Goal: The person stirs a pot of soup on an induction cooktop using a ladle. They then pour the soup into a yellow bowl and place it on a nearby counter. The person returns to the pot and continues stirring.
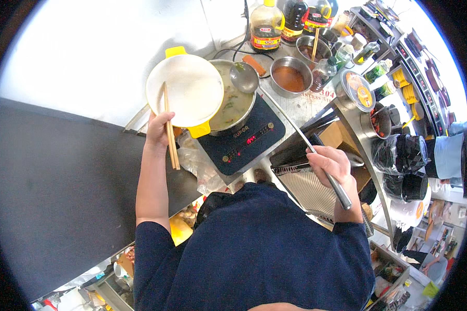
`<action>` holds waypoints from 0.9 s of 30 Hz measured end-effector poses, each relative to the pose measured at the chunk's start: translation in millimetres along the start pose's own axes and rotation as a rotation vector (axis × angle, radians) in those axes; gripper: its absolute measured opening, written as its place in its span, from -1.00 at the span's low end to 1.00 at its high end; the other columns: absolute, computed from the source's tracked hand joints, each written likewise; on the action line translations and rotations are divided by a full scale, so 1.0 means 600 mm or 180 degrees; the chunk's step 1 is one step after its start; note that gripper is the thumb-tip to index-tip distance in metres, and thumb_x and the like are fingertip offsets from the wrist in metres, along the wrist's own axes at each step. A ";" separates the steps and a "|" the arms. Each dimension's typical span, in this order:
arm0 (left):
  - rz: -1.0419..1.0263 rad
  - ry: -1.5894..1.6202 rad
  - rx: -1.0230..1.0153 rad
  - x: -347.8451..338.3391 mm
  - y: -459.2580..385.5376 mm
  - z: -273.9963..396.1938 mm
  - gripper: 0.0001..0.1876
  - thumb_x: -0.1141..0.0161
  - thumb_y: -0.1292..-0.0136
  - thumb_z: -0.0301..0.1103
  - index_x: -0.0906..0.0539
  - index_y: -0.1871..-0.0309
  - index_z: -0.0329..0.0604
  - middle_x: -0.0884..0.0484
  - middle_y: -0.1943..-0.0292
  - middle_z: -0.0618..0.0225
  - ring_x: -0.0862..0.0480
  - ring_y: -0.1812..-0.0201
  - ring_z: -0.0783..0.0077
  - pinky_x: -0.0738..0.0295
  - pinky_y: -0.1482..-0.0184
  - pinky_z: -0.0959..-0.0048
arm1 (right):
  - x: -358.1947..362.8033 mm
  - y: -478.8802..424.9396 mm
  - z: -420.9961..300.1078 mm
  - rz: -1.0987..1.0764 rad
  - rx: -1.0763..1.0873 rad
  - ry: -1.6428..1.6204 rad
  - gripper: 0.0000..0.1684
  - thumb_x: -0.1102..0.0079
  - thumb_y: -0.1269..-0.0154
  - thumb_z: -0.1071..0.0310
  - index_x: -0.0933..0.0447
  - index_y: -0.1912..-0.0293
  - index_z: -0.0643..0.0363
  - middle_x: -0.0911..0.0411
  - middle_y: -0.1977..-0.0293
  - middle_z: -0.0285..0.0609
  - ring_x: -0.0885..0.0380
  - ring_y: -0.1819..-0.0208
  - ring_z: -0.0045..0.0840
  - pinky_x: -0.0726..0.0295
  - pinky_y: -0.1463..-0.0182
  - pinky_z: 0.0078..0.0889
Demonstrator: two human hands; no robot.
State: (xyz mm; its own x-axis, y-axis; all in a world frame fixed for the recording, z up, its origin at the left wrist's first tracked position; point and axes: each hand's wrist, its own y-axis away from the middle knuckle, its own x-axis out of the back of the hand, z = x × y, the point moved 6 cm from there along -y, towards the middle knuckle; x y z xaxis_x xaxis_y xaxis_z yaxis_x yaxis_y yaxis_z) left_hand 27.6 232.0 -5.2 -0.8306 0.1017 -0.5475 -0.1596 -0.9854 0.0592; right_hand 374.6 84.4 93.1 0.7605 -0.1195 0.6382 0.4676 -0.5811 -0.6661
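Observation:
My left hand [158, 130] grips a white bowl [188, 91] with yellow handles by its near left edge. The same hand holds a pair of wooden chopsticks [172, 151], whose upper part crosses the bowl. In my right hand [330, 165] is the handle of a long metal ladle [244, 79]. The ladle's head is over the right side of a steel pot [253, 105], with bits of green in it. Pale soup [230, 109] with green pieces shows in the pot, which stands on a black induction cooker [233, 151] with lit red digits. The bowl hides the pot's left part.
Right of the pot stands a steel pan [292, 79] of reddish-brown liquid. Behind are sauce jugs [266, 29] and a black cable [244, 35]. A lidded container [357, 91] and plastic-wrapped black bowls [399, 155] line the right counter. A person [436, 268] appears at lower right.

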 end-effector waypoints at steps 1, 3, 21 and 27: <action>-0.0054 -0.0028 -0.0033 -0.007 -0.010 0.000 -0.37 -0.01 0.14 -0.65 -0.16 -0.14 -0.41 -0.42 0.10 0.02 -0.55 0.09 0.22 -0.52 0.06 0.38 | -0.001 -0.001 0.001 -0.0011 -0.0036 0.0009 -0.66 -0.17 0.17 0.67 -0.43 0.28 0.27 -0.50 0.44 -0.03 -0.51 0.55 -0.34 -0.46 0.57 -0.42; -0.0162 -0.0091 -0.0092 -0.020 -0.029 0.000 -0.35 -0.02 0.16 -0.66 -0.17 -0.14 -0.38 -0.43 0.10 0.05 -0.54 0.07 0.24 -0.48 0.02 0.39 | -0.001 -0.004 0.004 -0.0029 -0.0116 0.0022 -0.67 -0.17 0.17 0.67 -0.43 0.28 0.27 -0.50 0.44 -0.03 -0.51 0.54 -0.34 -0.46 0.56 -0.42; 0.0809 -0.1809 -0.0599 0.025 -0.093 0.072 -0.30 -0.05 0.23 -0.51 -0.15 -0.13 -0.34 -0.38 0.18 0.16 -0.54 0.27 0.40 -0.55 0.35 0.59 | -0.022 -0.030 0.032 -0.0083 -0.0267 0.0053 -0.78 -0.16 0.08 0.60 -0.45 0.33 0.26 -0.53 0.41 -0.05 -0.56 0.47 -0.35 -0.53 0.48 -0.46; 0.0971 -0.2091 -0.0615 0.034 -0.042 0.107 -0.29 -0.05 0.25 -0.54 -0.17 -0.14 -0.36 -0.38 0.13 0.14 -0.46 0.06 0.31 -0.42 0.01 0.42 | -0.025 -0.033 0.035 -0.0102 -0.0235 0.0029 -0.77 -0.17 0.10 0.61 -0.46 0.34 0.26 -0.53 0.42 -0.05 -0.56 0.48 -0.35 -0.53 0.49 -0.46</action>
State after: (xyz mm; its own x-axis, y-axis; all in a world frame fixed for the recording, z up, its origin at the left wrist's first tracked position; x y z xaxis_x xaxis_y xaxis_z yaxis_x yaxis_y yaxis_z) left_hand -19.2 267.9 35.7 -0.9802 -0.1790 0.0844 0.1750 -0.9832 -0.0523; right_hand 363.5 114.2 88.7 0.7415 -0.1071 0.6624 0.4569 -0.6424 -0.6153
